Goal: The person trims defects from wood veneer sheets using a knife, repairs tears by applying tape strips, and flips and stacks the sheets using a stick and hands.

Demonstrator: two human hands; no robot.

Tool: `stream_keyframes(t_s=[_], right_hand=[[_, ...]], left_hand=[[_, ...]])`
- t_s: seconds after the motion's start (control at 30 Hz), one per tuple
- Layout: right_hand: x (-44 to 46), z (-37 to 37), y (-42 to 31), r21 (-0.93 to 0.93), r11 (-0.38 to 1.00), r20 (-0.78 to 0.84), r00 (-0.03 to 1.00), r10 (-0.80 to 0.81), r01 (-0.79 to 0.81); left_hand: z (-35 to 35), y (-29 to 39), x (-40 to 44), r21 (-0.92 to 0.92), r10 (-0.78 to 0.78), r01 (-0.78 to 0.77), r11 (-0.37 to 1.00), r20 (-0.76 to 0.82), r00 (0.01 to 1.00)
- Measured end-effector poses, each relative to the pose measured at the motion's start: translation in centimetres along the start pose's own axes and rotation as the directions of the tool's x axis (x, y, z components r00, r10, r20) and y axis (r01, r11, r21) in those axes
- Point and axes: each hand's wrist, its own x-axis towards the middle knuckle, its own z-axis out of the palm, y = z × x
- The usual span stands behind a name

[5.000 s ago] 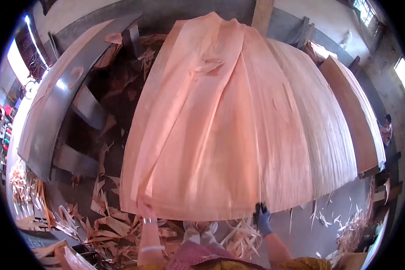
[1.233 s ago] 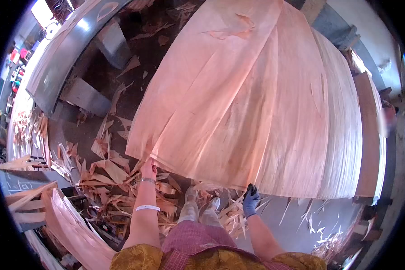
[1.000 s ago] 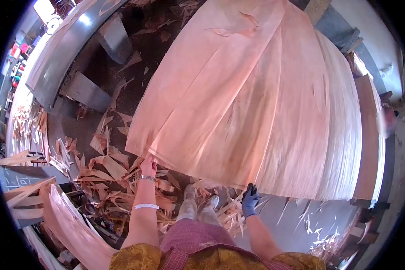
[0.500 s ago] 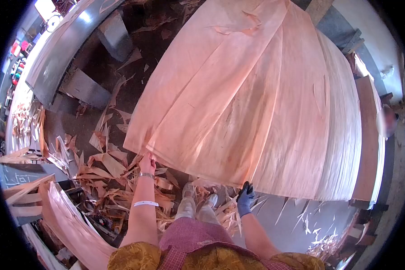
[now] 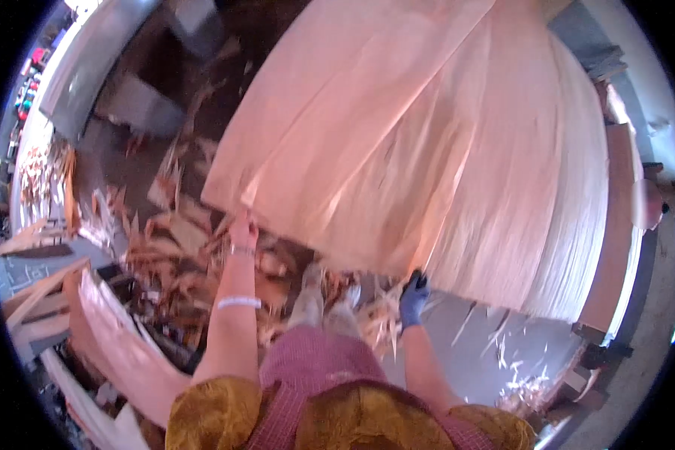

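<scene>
A wide, thin sheet of wood veneer, pale pink-tan with long folds and ripples, spreads in front of me. My left hand, bare, with a bracelet at the wrist, is closed on its near edge close to the left corner. Farther right along that same edge, my right hand in a dark glove pinches the veneer beside a raised fold. The fingertips of both hands are partly hidden by the sheet.
Broken veneer scraps litter the floor to my left and around my feet. A curved veneer piece lies at lower left. Grey blocks stand at upper left. Beyond the right edge is a stack of sheets, with another person there.
Both hands have moved farther from my body, still holding the near edge of the veneer. The sheet has shifted away with them, and its folds have changed slightly.
</scene>
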Motion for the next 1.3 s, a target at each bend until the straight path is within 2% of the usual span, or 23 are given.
stream_keyframes(t_s=[0.03,0.07,0.1,0.13,0.27,0.33,0.47,0.57,0.7,0.77,0.8,0.87,0.9,0.97,1.0,1.03,1.07,1.1,1.13,1.17,1.2,1.27,1.3], right_hand=[[0.4,-0.7,0.3,-0.093,0.994,0.031,0.998,-0.056,0.059],[0.5,-0.6,0.4,-0.203,0.978,0.042,0.998,-0.047,0.054],[0.6,-0.6,0.3,-0.31,0.949,0.053,0.998,-0.037,0.052],[0.8,-0.5,-0.7,-0.436,0.9,0.024,1.0,0.018,-0.006],[0.2,0.4,-3.2,-0.518,0.855,-0.011,1.0,-0.025,0.016],[-0.1,0.6,-3.7,-0.555,0.832,-0.023,1.0,-0.021,0.005],[0.7,0.1,-2.0,-0.438,0.899,0.036,0.999,0.033,-0.014],[1.3,-0.1,-1.0,-0.514,0.857,0.038,0.998,0.058,-0.03],[1.3,0.0,-0.6,-0.453,0.892,0.04,0.999,0.026,-0.005],[1.3,-0.2,-0.7,-0.413,0.91,0.065,0.996,0.061,-0.029],[1.0,-0.3,-1.3,-0.3,0.948,0.08,0.987,0.139,-0.11],[0.0,-0.7,-2.7,-0.058,0.961,0.139,0.951,0.276,-0.27],[-0.4,-0.9,-1.9,0.083,0.961,0.172,0.954,0.246,-0.263],[-2.6,-1.7,-2.9,0.071,0.982,0.181,0.971,0.159,-0.175],[-3.8,-2.5,-3.2,0.067,0.99,0.179,0.977,0.113,-0.127],[-4.5,-3.3,-0.1,-0.181,0.973,0.151,0.982,-0.117,0.144],[-5.5,-4.2,3.5,-0.421,0.825,0.17,0.926,-0.337,0.377],[-7.7,-5.2,3.8,-0.318,0.896,0.228,0.942,-0.245,0.31],[-10.0,-5.7,4.1,-0.21,0.95,0.292,0.942,-0.165,0.232],[-12.0,-6.0,5.0,-0.235,0.946,0.263,0.952,-0.158,0.222],[-13.6,-6.3,5.8,-0.259,0.943,0.235,0.961,-0.146,0.207],[-15.4,-6.6,7.9,-0.276,0.938,0.257,0.925,0.281,-0.209],[-15.2,-6.4,6.8,-0.243,0.945,0.267,0.922,0.281,-0.218]], left_hand=[[-0.2,0.1,0.6,-0.005,-0.078,0.078,0.997,-0.074,0.994],[3.8,1.7,-5.1,0.005,0.007,-0.007,1.0,-0.108,0.994],[3.9,1.5,-4.3,0.067,-0.022,0.038,0.997,-0.221,0.975],[3.8,1.6,-4.2,0.122,-0.025,0.054,0.991,-0.231,0.973],[4.3,1.9,-5.1,0.253,-0.004,0.064,0.965,-0.231,0.973],[4.2,1.6,-4.2,0.243,-0.002,0.073,0.967,-0.277,0.961],[3.8,1.7,-4.0,0.276,-0.025,0.085,0.957,-0.214,0.977],[3.4,1.6,-3.2,0.286,-0.057,0.118,0.951,-0.212,0.976],[3.7,1.4,-3.3,0.283,-0.02,0.091,0.955,-0.243,0.97],[3.8,0.9,-4.5,0.116,0.082,-0.061,0.991,-0.186,0.979],[4.0,0.5,-5.3,0.028,0.137,-0.134,0.991,-0.158,0.978],[5.7,-0.6,-8.3,0.451,0.402,-0.287,0.845,-0.182,0.898],[6.7,-0.8,-9.5,0.632,0.53,-0.332,0.7,-0.148,0.835],[8.4,-1.0,-10.5,0.877,0.668,-0.37,0.307,0.079,0.74],[9.7,-0.8,-11.0,0.927,0.694,-0.367,0.079,0.213,0.687],[11.7,0.2,-12.3,0.945,0.643,-0.324,-0.036,0.27,0.717],[12.2,0.4,-11.9,0.936,0.622,-0.294,-0.195,0.35,0.701],[12.5,0.9,-10.7,0.898,0.592,-0.265,-0.35,0.432,0.681],[11.8,0.9,-8.2,0.874,0.576,-0.29,-0.391,0.478,0.663],[11.2,0.9,-5.6,0.846,0.559,-0.314,-0.431,0.523,0.644],[11.0,1.7,-3.9,0.847,0.471,-0.336,-0.412,0.513,0.717],[11.1,2.6,-2.1,0.868,0.284,-0.356,-0.347,0.459,0.842],[11.4,2.8,-2.2,0.886,0.186,-0.349,-0.305,0.415,0.891]])
